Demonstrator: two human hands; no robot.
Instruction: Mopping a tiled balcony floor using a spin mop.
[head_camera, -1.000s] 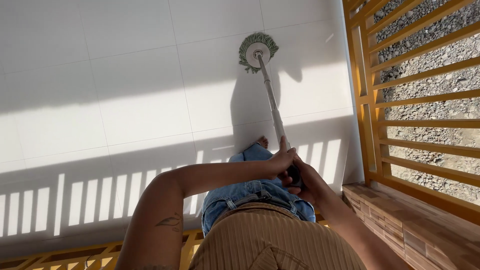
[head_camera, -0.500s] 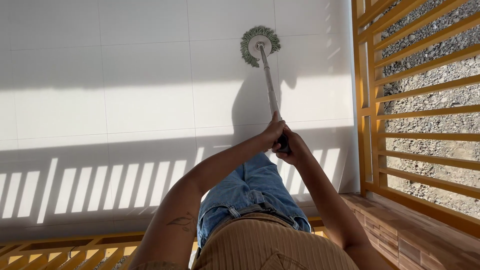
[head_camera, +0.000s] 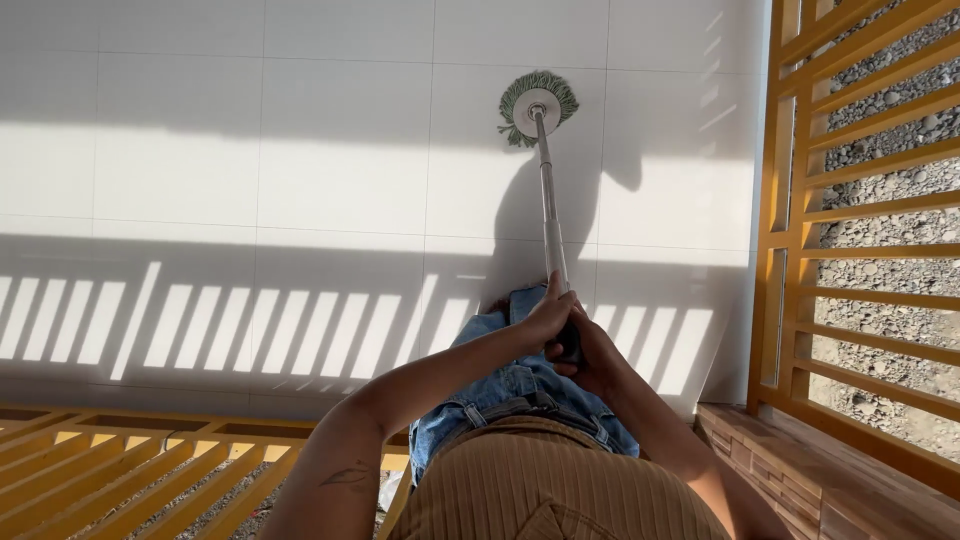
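A mop with a round green fringed head (head_camera: 538, 107) and a silver pole (head_camera: 549, 210) rests on the white tiled floor (head_camera: 300, 170) ahead of me. My left hand (head_camera: 549, 314) grips the pole's lower end, thumb lying along it. Just beside and below it, my right hand (head_camera: 591, 358) is closed around the dark handle end. Both arms reach forward over my blue jeans and tan ribbed top.
An orange wooden slatted railing (head_camera: 850, 230) runs along the right, with gravel ground beyond it. A wooden plank ledge (head_camera: 830, 480) sits at the lower right. Another orange railing (head_camera: 130, 460) lies at the lower left. Slat shadows stripe the tiles.
The hands and handle have drawn back toward my body after being stretched further out. The view has shifted, showing more of the lower-left railing. The mop head stays at about the same floor spot.
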